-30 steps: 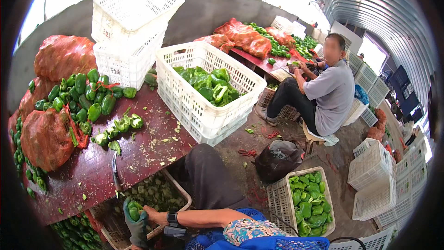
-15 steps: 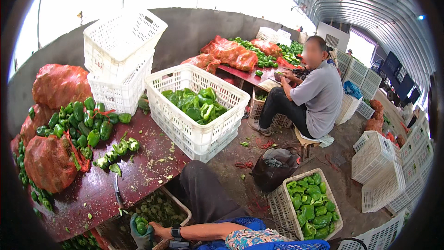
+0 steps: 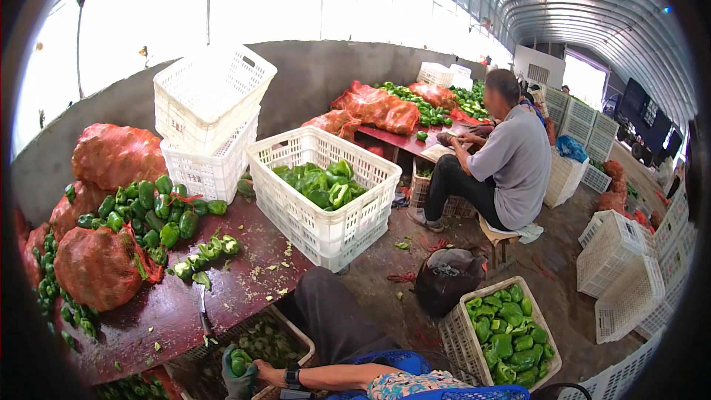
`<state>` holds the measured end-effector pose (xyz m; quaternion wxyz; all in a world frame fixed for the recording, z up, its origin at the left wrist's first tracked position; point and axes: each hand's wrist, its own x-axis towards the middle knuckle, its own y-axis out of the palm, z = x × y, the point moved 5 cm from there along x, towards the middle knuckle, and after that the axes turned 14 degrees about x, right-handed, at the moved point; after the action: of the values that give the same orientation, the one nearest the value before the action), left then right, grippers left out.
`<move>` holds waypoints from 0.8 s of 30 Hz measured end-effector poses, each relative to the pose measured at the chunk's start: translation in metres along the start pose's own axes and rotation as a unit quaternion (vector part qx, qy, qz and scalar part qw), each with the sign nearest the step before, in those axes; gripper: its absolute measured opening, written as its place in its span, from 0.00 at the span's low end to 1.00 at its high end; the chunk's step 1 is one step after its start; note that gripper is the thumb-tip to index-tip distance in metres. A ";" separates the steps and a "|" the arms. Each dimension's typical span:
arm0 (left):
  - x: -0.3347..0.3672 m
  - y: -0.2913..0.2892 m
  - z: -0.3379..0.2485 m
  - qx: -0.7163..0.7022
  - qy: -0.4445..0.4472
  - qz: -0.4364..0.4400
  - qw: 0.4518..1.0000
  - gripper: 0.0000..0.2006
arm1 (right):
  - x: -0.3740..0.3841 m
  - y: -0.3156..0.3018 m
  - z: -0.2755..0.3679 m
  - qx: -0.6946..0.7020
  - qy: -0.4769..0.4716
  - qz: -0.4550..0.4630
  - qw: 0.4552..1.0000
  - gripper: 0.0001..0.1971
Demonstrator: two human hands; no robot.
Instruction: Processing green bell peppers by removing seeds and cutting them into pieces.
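Low over a crate of green trimmings, my gloved left hand is closed around a green bell pepper. My bare right hand, with a dark watch on its wrist, is closed against the pepper's side; its fingertips are partly hidden. A knife lies on the dark red table just beyond my hands. Behind it sits a short row of cut peppers, beside a heap of whole peppers.
Red mesh sacks crowd the table's left. Stacked white crates stand at its far side, the top one holding peppers. At my right are a full pepper crate and a dark bag. A seated person works farther off.
The view has shifted, so the scene appears a little lower and to the right. My hands stay together at the pepper. The seated person's head has turned toward their own hands.
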<state>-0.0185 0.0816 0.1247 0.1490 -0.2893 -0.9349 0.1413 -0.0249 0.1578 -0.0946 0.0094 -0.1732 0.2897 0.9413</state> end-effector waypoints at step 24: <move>-0.008 0.005 -0.022 0.011 -0.031 -0.011 0.999 0.34 | -0.074 0.039 0.034 0.198 0.093 -0.166 0.962 0.30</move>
<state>-0.0023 0.0845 0.1415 0.1251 -0.2728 -0.9406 0.1586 0.0294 0.1500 -0.0226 0.1723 -0.3006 0.4367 0.8302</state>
